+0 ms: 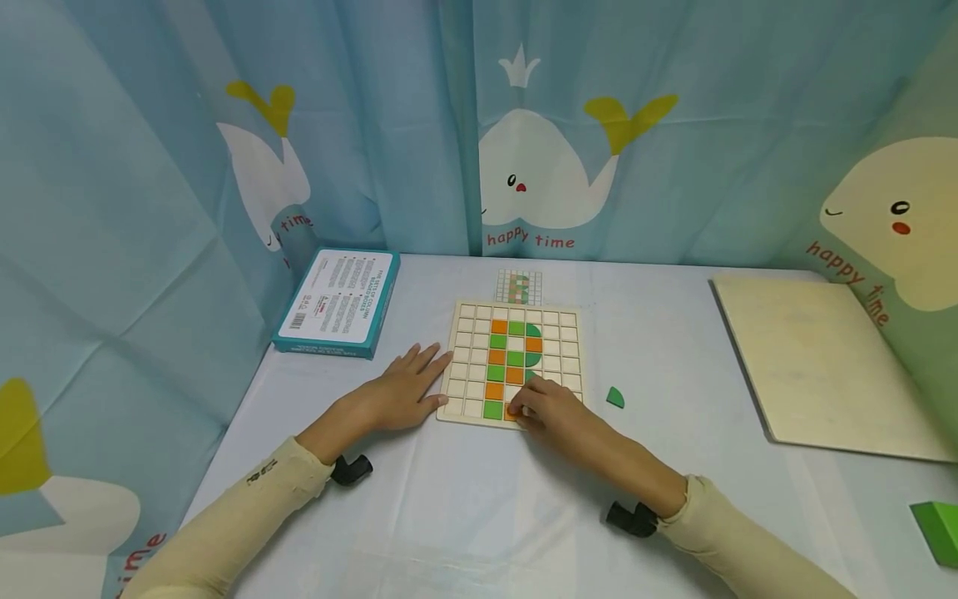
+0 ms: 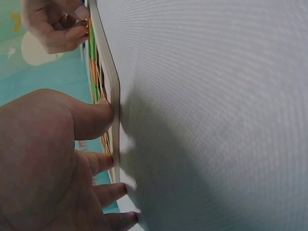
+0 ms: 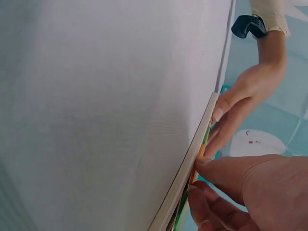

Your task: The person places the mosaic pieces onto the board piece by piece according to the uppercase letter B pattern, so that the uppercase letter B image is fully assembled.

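Observation:
A wooden grid board [image 1: 458,366] lies on the table, with orange and green square tiles and green quarter-round tiles set in several of its cells. My right hand [image 1: 555,414] is over the board's near edge, pinching an orange square tile [image 1: 511,413] at the bottom row; the fingers partly cover it. In the right wrist view, thumb and fingertips meet low at the board's edge. My left hand [image 1: 407,389] rests at the board's left side, fingers spread, thumb and fingertips touching the rim. To the right of the board lies a loose green quarter-round tile [image 1: 615,397].
A small printed pattern card [image 1: 519,286] lies behind the board. At the back left is a blue and white box [image 1: 337,299]. A large pale wooden panel [image 1: 823,366] lies on the right, and a green block [image 1: 935,531] sits at the right edge. Curtains surround the table.

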A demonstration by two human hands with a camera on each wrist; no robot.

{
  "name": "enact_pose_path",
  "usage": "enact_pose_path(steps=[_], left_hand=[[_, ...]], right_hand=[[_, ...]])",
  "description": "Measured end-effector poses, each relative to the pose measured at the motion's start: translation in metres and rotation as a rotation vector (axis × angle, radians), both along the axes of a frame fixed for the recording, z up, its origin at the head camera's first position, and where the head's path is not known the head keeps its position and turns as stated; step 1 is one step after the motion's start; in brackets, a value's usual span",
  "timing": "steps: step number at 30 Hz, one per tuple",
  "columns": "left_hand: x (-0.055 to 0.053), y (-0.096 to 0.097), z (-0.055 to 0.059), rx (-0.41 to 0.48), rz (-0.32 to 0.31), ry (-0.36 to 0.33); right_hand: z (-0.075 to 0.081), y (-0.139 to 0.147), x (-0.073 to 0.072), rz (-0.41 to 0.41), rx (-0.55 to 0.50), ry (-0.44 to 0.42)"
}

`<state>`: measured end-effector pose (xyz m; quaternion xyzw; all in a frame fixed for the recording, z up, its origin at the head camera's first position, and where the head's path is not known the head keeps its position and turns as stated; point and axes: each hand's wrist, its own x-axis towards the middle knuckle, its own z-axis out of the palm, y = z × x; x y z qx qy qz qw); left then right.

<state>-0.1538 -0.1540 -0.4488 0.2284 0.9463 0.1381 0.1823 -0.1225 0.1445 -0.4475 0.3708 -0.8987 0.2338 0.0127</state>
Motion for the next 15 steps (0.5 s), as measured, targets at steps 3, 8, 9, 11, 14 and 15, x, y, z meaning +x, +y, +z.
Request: enact_pose_path(steps=[3, 8, 9, 11, 14, 15], left_hand=[[0.000, 0.001, 0.000, 0.000, -0.003, -0.004], [0.000, 0.001, 0.002, -0.007, -0.004, -0.005], [0.001, 0.001, 0.002, -0.008, -0.002, -0.007], [0.001, 0.001, 0.003, -0.012, 0.000, -0.006], [0.001, 0.001, 0.003, -0.013, -0.003, -0.007], [0.001, 0.001, 0.004, -0.012, -0.004, -0.010]], right_hand=[[0.002, 0.004, -0.001, 0.014, 0.009, 0.000], [0.022, 0.019, -0.008, -0.002, 0.050, -0.089], [0.029, 0.024, -0.010, -0.021, 0.067, -0.118], [0.043, 0.035, -0.016, -0.063, 0.107, -0.173], [0.059, 0.055, -0.022, -0.125, 0.175, -0.232], [0.063, 0.063, -0.024, -0.136, 0.195, -0.250]])
